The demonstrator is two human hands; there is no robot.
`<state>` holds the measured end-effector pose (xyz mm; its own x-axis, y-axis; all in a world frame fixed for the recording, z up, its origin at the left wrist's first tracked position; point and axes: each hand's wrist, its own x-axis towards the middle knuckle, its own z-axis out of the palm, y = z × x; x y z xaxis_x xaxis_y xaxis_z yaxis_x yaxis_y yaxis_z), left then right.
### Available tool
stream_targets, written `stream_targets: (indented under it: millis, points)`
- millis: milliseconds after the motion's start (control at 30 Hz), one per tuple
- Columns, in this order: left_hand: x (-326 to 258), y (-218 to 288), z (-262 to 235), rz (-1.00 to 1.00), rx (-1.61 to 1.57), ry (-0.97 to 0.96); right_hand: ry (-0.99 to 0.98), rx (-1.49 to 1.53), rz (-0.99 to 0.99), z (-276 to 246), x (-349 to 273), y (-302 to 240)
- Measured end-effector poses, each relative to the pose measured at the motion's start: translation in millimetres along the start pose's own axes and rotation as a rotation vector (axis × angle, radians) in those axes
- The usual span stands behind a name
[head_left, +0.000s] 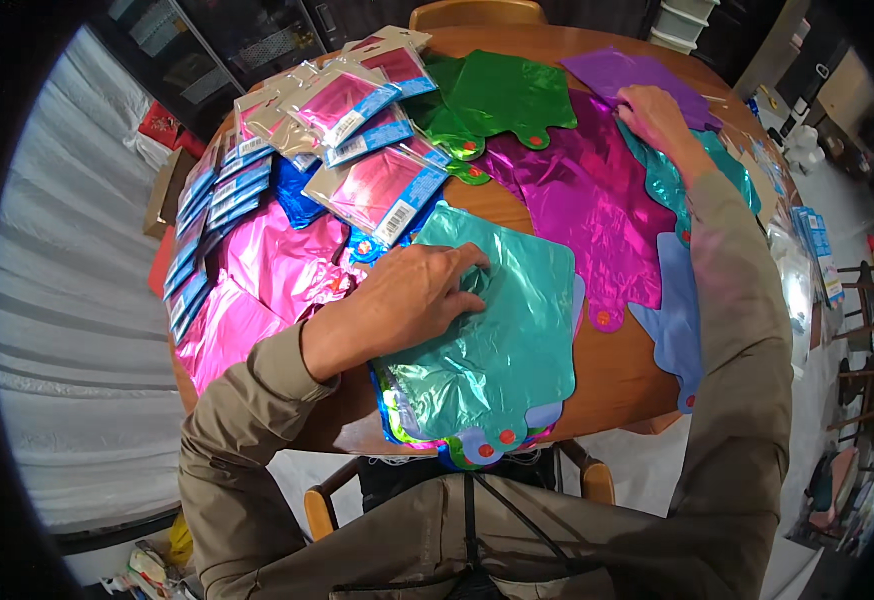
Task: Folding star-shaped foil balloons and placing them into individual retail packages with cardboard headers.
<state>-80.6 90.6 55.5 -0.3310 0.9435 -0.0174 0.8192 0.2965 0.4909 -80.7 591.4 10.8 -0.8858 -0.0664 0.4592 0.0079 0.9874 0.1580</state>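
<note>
My left hand (412, 300) rests on a flat teal foil balloon (532, 320) at the near middle of the table, its thumb and fingertips apart on the foil. Several foil balloons in other colours show beneath that one, their tabs at the near edge. At the far right, my right hand (654, 118) has its fingers closed at the near edge of a flat purple foil balloon (647, 75). Teal foil (669, 185) lies under that hand and wrist. A magenta foil balloon (597, 200) spreads between my hands.
Packets with pink windows (372, 185) are heaped at the far left. Pink foil balloons (277, 260) lie near them; green ones (514, 95) lie at the back. A periwinkle foil balloon (679, 300) sits right, beside my right arm. A wooden chair (477, 12) stands beyond the table.
</note>
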Motion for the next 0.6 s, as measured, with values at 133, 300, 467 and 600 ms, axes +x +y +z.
stream_targets:
  millis: [133,300,467,600]
  points:
    - [0.0,-1.4,-0.5,-0.022,-0.025,-0.024,0.024,0.189,0.165,1.2,-1.6,6.8]
    - [1.0,-5.2,3.4,0.002,-0.024,-0.007,0.008,0.485,0.391,10.1,0.6,20.3]
    - [0.7,-5.6,4.2,0.017,-0.037,0.01,0.013,0.605,0.451,14.1,2.9,25.5]
    - [0.6,-4.3,2.3,-0.02,-0.052,-0.012,-0.008,0.559,0.499,5.7,5.2,19.2]
